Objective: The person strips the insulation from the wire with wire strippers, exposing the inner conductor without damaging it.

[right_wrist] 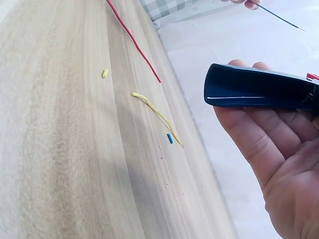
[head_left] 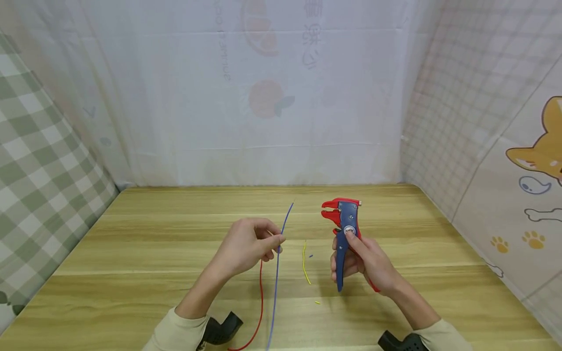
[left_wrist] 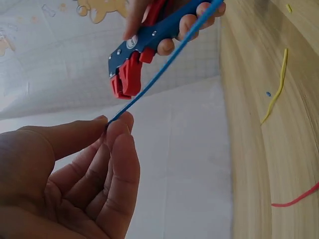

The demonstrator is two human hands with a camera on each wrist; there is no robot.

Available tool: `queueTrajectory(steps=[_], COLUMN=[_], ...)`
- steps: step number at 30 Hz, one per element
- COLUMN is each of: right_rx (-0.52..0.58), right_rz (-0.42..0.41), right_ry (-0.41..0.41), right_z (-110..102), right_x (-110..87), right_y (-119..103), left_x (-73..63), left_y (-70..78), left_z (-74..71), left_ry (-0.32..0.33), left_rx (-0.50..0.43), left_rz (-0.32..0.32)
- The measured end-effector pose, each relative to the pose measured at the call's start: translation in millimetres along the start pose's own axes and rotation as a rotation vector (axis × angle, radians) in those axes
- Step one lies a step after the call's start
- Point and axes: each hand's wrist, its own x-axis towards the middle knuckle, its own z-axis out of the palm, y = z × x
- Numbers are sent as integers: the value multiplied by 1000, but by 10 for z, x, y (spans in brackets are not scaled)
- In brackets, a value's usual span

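Wood-grained tabletop (head_left: 167, 209) below the blue wire (head_left: 275, 292), white sheet (head_left: 175, 107) behind.

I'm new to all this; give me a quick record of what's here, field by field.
Left-hand grip: pinches the blue wire
Blue wire: upper end rises past the fingertips, to a thin pale tip
Right-hand grip: holds the wire strippers, thumb near the round pivot
Stripper jaws: parted, no wire between them
On the wooden table: red wire, short yellow wire, blue scrap, yellow scrap
Blue scrap: just right of the yellow wire in the head view
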Motion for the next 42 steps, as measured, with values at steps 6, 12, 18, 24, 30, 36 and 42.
queueTrajectory(steps=[6, 12, 18, 24, 30, 36, 42], right_rx=[7, 11, 9, 17, 10, 2, -1], right_rz=[-11, 14, 24, 29, 40, 34, 45], right_ry=[-3, -4, 6, -5, -6, -17, -19], right_z=[-5, 24, 26, 27, 27, 20, 17], right_x=[5, 22, 13, 28, 36, 26, 14], right_y=[12, 40, 29, 34, 32, 34, 40], left_x=[73, 167, 268, 307, 310, 305, 307], left_y=[-155, -399, -460, -474, -494, -501, -493], left_z=[141, 291, 403, 491, 529, 545, 570], left_ry=[-63, -114, -175, -232, -245, -256, -258], left_rx=[-123, -23, 161, 337, 386, 397, 413], left_rz=[-72, -103, -130, -165, -191, -167, -174])
